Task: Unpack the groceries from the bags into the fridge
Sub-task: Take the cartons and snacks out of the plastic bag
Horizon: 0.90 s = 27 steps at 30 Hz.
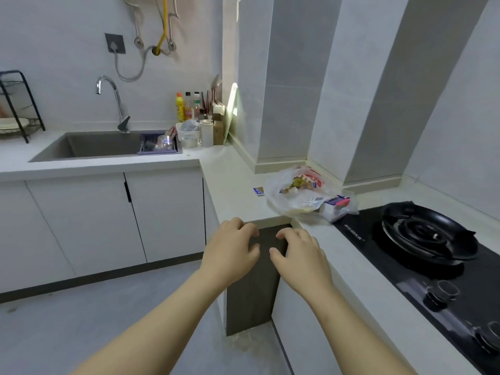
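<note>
**Both hands held empty short of the bagged groceries**

A translucent plastic bag [297,193] was seen lying on the white table [235,180], at the inner corner where its two runs met and close to the front edge. The bag's right end was draped onto the left edge of the black gas hob [422,253]. Packets [311,178] could be made out through the plastic: one red and white, something green, and a purple and pink one at the right end. A small card [259,190] was seen flat on the table just beside the bag, on its left.

The left hand [232,253] and the right hand [300,261] were stretched forward side by side, slightly apart, below the bag and short of it. The fingers [243,228] of both hands were loosely curled and spread, and nothing was held in either. The left fingertips were placed at the table's front edge; whether the edge was touched could not be told. The right hand was held in front of a dark panel [257,280] set under the table's corner.

Along the far run a sink [102,144] with a curved tap [113,98] was sunk into the table. Bottles [186,106] and containers were crowded into the back corner, and a dish rack [19,109] stood at the left end.
</note>
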Tool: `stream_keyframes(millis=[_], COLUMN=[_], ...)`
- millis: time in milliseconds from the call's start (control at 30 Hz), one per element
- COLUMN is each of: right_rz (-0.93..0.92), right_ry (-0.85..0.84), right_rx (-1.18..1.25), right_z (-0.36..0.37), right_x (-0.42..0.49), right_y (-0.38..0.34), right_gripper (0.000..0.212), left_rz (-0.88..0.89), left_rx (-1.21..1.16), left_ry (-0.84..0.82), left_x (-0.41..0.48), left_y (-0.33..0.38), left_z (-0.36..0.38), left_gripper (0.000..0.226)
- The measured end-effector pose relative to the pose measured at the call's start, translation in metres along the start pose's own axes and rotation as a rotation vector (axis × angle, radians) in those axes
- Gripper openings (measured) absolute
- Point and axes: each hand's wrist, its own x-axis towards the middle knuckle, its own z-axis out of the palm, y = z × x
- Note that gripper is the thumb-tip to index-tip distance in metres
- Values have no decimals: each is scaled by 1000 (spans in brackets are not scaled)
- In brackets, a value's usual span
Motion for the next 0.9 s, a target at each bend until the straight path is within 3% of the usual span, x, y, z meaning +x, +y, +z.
stream_keyframes(millis=[433, 900], right_rz=[253, 341], right_ry=[-23, 71], right_rx=[19, -10], right_z=[57, 38], right_x=[114, 224], right_y=[5, 113], right_gripper=[35, 33], left_rz=[109, 186], left_rx=[-11, -55], left_ry=[-246, -248], left_x=[126, 258], left_y=[-78, -40], left_z=[46, 123], left_gripper=[31, 30])
